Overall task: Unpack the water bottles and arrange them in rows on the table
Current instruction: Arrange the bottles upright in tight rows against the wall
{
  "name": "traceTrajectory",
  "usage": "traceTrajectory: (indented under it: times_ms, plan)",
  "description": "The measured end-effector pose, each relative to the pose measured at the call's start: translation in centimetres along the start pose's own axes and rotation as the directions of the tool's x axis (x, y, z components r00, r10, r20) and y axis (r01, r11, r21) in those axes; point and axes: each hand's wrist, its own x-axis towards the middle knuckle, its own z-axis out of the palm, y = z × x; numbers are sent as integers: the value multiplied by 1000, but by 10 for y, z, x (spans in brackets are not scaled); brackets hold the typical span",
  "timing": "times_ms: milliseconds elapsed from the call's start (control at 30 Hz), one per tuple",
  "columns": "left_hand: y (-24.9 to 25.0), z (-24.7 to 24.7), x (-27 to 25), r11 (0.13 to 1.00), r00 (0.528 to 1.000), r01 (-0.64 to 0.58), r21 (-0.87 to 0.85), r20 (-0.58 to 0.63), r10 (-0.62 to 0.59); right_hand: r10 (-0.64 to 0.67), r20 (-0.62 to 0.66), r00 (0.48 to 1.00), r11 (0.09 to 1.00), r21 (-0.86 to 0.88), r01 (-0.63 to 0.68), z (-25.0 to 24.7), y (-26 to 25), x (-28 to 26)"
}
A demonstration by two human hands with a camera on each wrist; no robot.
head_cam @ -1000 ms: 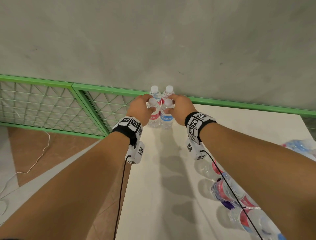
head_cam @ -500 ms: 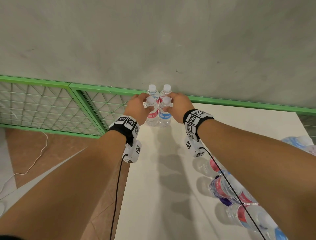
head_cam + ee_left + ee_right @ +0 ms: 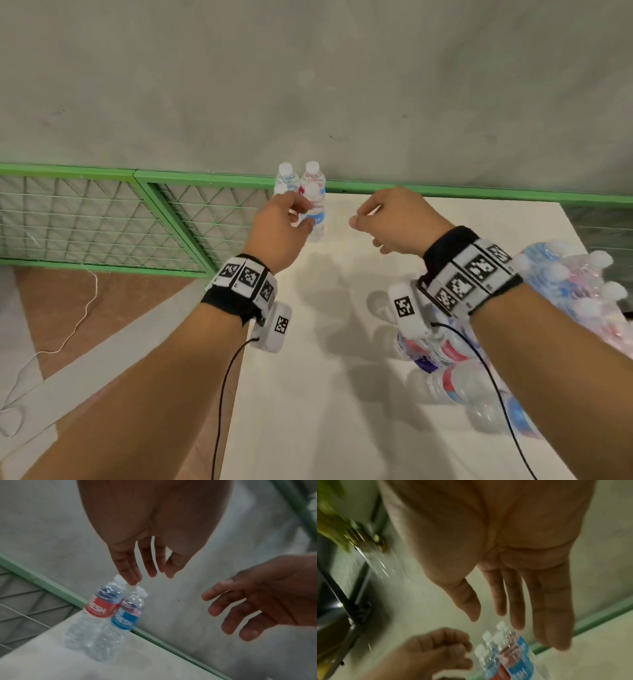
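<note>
Item: cluster of four small clear plastic water bottles with white caps (image 3: 301,192), red and blue labels, standing upright and touching one another at the far left corner of the white tabletop (image 3: 342,342), just beside the green metal rail (image 3: 445,192) under the grey wall. Left hand (image 3: 277,226): fingers loosely extended, holding nothing in the left wrist view, the fingertips (image 3: 132,580) just above a cap; whether they touch it cannot be told. Right hand (image 3: 390,219): fingers relaxed and apart, empty, well clear of the cluster to its right. Step in hand, by judgement: release after placing a front pair, with two short rows begun. Stock remaining: shrink-wrapped pack of white-capped bottles (image 3: 575,284) at the right edge of the tabletop, and loose bottles lying on their sides (image 3: 455,377) near the right forearm. Next move calls for: both hands to go to the loose bottles, grip each round the body, and stand it touching the cluster without knocking the light, top-heavy uprights. Obscured: the front left bottle, mostly behind the left hand in the head view; the pack, cut off by the frame edge; count of loose bottles, hidden under the forearm; the right wrist view, motion-blurred, labels unreadable.
</note>
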Motion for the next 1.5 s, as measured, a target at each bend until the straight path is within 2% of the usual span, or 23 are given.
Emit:
traceTrajectory:
  times_ms: [67,133,233,367,500,600,667,733,867,1033,1200,1367,1500]
  plan:
    - [22,15,-32,997,990,-44,-68,129,53,44,4,999,996,78,-44,-22,11,-43]
    - [40,33,-64,990,958,-77,-116,265,106,57,-63,996,996,79,-52,-39,26,-83]
    - [57,67,-107,982,897,-119,-144,409,168,64,-128,990,997,-22,-68,-50,61,-130]
    - [64,111,-148,971,839,-191,-144,489,238,72,-4,997,964,-256,-71,-35,117,-174]
    - [63,131,-156,946,826,-325,-1,486,285,45,125,991,942,-336,0,-12,151,-188]
    - [66,135,-155,935,845,-341,102,470,257,19,127,992,927,-373,30,-2,162,-191]
    - [66,132,-155,935,849,-337,108,465,252,20,104,994,924,-381,21,-2,165,-191]
    - [65,128,-157,958,855,-281,57,469,223,11,101,995,929,-369,27,-4,165,-191]
    - [55,110,-161,998,896,-64,3,440,56,-18,116,993,935,-350,58,-6,161,-190]
    - [32,72,-158,989,899,136,-60,428,-98,-46,109,993,966,-248,72,8,138,-181]
    - [11,37,-159,986,929,152,71,331,-168,-35,142,989,988,-143,56,43,111,-160]
    - [5,15,-162,964,955,179,194,202,-218,-77,87,993,993,-85,85,74,89,-135]
    - [-3,8,-163,972,957,159,171,215,-195,-132,96,987,985,-98,142,79,83,-128]
